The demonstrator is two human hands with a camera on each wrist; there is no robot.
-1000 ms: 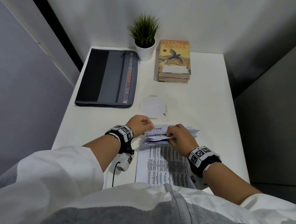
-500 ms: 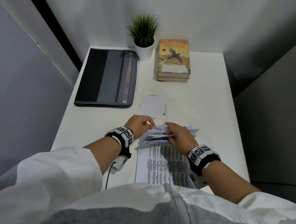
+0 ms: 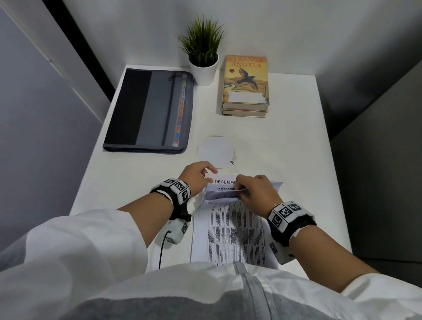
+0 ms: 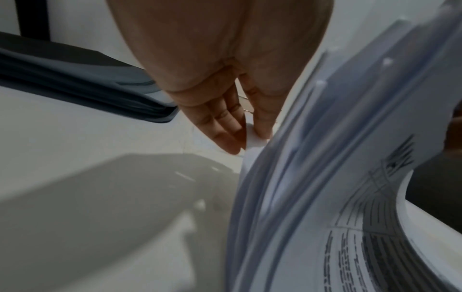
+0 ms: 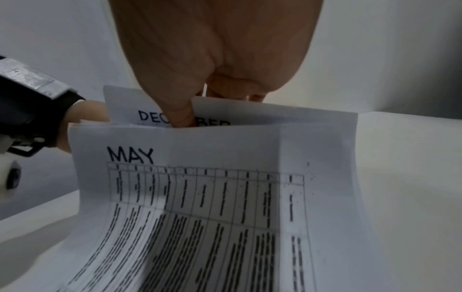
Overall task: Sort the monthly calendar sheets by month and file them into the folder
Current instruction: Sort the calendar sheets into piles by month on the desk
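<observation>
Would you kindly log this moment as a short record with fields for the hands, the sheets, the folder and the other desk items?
left hand: pinches the far left corner of the calendar sheets
right hand: thumb parts the sheets' top edges
headings readable: DECEMBER, SEPTE..., MAY
folder: closed, far left of the desk, no sheet filed
other items: potted plant, stack of books

A stack of white calendar sheets (image 3: 227, 232) lies at the surface's near edge, far ends lifted, with DECEMBER showing. The closed dark grey folder (image 3: 148, 111) lies flat at the far left corner.
</observation>
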